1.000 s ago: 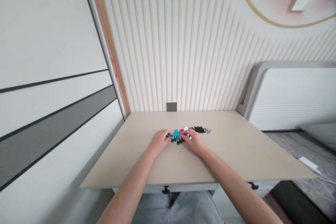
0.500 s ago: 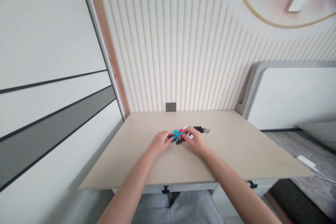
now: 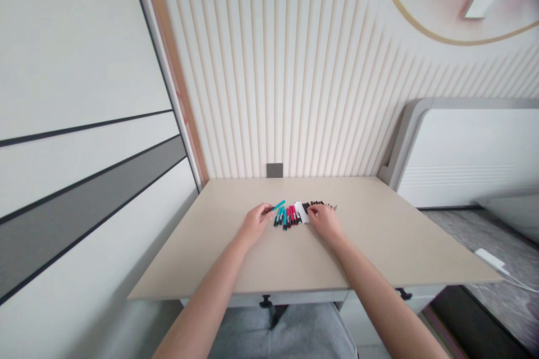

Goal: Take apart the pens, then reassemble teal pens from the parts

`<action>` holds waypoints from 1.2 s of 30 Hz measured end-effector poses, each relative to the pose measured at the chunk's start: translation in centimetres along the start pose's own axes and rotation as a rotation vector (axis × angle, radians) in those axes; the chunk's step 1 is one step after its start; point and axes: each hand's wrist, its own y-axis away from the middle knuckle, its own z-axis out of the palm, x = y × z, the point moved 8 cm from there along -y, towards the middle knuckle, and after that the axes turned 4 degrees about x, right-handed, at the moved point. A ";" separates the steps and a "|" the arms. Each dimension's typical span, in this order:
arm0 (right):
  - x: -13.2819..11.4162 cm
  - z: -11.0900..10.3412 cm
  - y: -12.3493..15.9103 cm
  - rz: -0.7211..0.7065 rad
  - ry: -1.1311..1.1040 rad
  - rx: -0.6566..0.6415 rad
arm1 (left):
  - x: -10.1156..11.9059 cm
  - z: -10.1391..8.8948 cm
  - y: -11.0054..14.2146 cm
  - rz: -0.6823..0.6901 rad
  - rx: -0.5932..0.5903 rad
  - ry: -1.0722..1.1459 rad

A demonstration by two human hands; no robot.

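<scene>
My left hand [image 3: 256, 222] is closed on the dark end of a teal pen [image 3: 278, 205], whose teal end points up and to the right. Beneath and beside it lie several teal-and-black pens [image 3: 285, 220] in a slanted row. To their right come pink-and-black pens [image 3: 293, 214], then white pieces [image 3: 302, 212] whose kind is unclear. My right hand [image 3: 325, 221] rests at the row of short black pieces [image 3: 312, 203], thumb and fingertips pressed together; anything between them is too small to make out. Its fingers partly cover the black pieces and the small silvery ones [image 3: 332, 206].
All of this lies on a beige desk [image 3: 370, 252] against a ribbed wall with a dark socket [image 3: 274, 170]. A wardrobe-like white panel [image 3: 84, 56] borders the left. A headboard [image 3: 467, 151] stands to the right, and a grey seat [image 3: 311, 331] is below the desk.
My right hand has let go of the teal pen and moved right to the black pieces. The left hand keeps the pen, now tilted further upward, and the pink and white things are uncovered.
</scene>
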 end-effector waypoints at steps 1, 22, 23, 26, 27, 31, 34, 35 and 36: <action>0.0 0.1 0.2 0.004 0.041 -0.025 | 0.2 0.1 0.0 0.050 -0.012 -0.091; -0.4 0.1 0.9 0.085 0.244 -0.082 | 0.7 1.2 0.5 0.196 -0.103 -0.373; -0.4 0.2 1.0 0.090 0.249 -0.084 | 0.6 1.2 0.5 0.195 -0.107 -0.375; -0.3 0.4 1.0 0.099 0.261 -0.084 | 0.6 1.4 0.5 0.192 -0.123 -0.380; -0.2 0.4 1.0 0.106 0.264 -0.082 | 0.6 1.4 0.5 0.192 -0.126 -0.380; 0.2 0.3 0.9 0.131 0.241 -0.062 | 0.7 1.3 0.5 0.189 -0.126 -0.382; 0.2 0.1 0.6 0.094 0.122 -0.022 | 0.5 1.0 0.4 0.178 -0.094 -0.388; 0.2 0.1 0.5 0.077 0.067 -0.012 | 0.4 0.7 0.3 0.167 -0.067 -0.391; 0.1 0.1 0.3 0.060 0.013 -0.008 | 0.2 0.3 0.2 0.153 -0.035 -0.394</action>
